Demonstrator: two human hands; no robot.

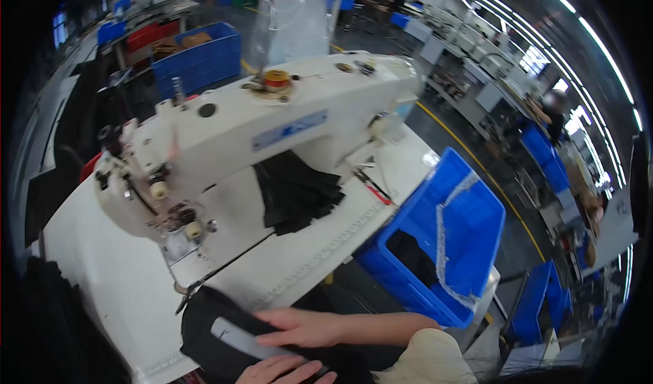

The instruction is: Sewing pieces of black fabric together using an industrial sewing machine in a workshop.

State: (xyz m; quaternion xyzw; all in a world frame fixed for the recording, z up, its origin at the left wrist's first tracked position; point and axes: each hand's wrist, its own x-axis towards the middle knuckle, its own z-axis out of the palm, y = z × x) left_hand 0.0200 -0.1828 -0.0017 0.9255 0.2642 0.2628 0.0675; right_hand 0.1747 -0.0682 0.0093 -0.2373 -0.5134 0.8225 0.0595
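Observation:
Low in the view, a black fabric piece (204, 323) with a grey strip (235, 336) along it hangs over the front edge of the sewing table. My right hand (306, 327) reaches in from the right and grips the piece, its thumb on the strip. At the lower border my left hand (282, 372) holds the same piece, fingers laid across it; its wrist is out of view. Just beyond stands a white sewing machine (272, 122), its needle area (183, 224) at the left end. A stack of black fabric pieces (296, 193) lies under the machine arm.
Red-handled snips (374, 188) lie on the white table (102, 275). Right of it stands a blue bin (469, 227) with dark cloth inside and a pale frayed strip over it. Dark cloth (58, 316) is heaped at left. Another blue bin (197, 64) stands behind the machine.

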